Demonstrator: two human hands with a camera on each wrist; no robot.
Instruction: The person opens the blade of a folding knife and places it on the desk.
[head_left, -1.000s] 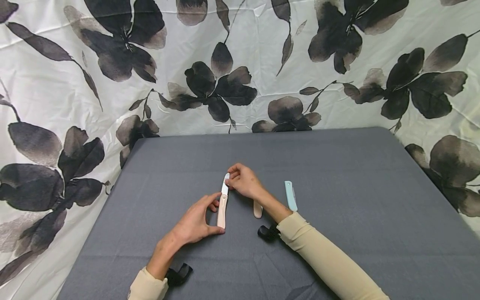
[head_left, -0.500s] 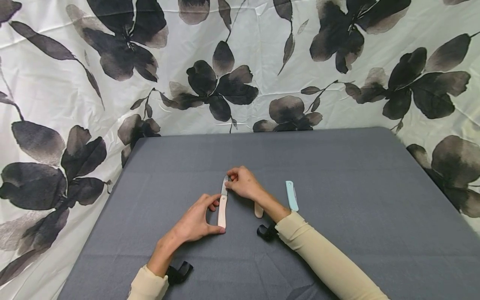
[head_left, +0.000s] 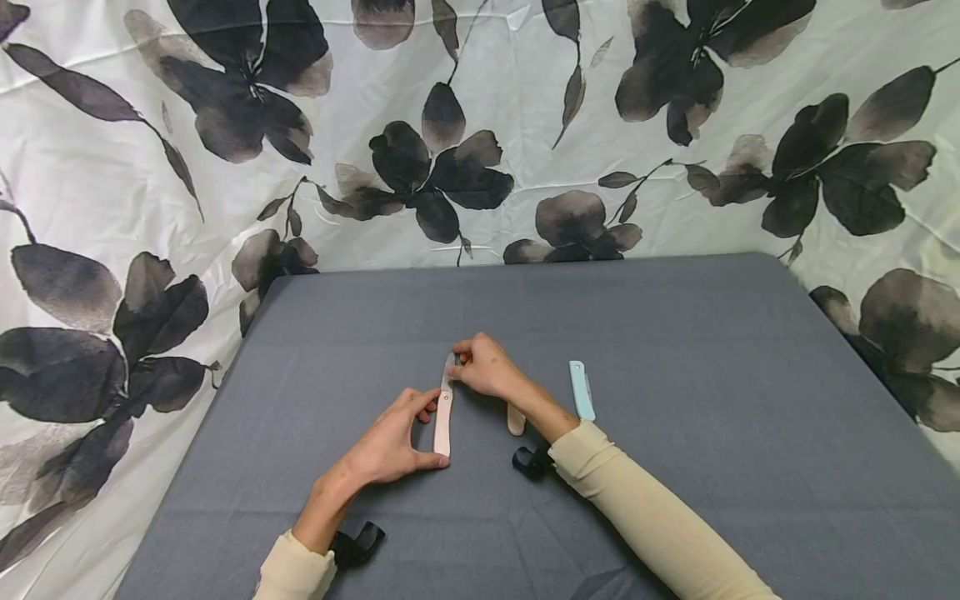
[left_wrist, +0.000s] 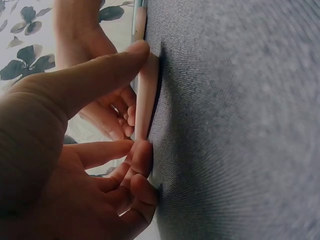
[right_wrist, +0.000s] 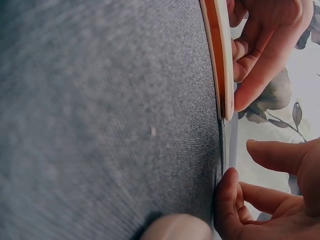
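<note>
A folding knife with a pale pink handle (head_left: 442,425) lies on the grey cloth, its metal blade (head_left: 448,377) swung out. My left hand (head_left: 387,440) holds the handle by its ends: thumb at the butt, index finger by the pivot. In the left wrist view the thumb (left_wrist: 137,48) presses the handle's upper end. My right hand (head_left: 487,367) is at the blade's tip, thumb and index finger bent about it; the tip is hidden. In the right wrist view an orange-brown inner side of the handle (right_wrist: 216,55) shows.
A light blue folding knife (head_left: 581,390) lies to the right of my right forearm. Part of a beige rounded object (head_left: 515,421) shows beneath that forearm. Black wrist straps (head_left: 358,546) are on both wrists. A floral cloth (head_left: 555,125) hangs behind the table (head_left: 675,333).
The blade has turned from bright white to dull grey, and my right hand has shifted slightly nearer to me. The left hand stays on the handle.
</note>
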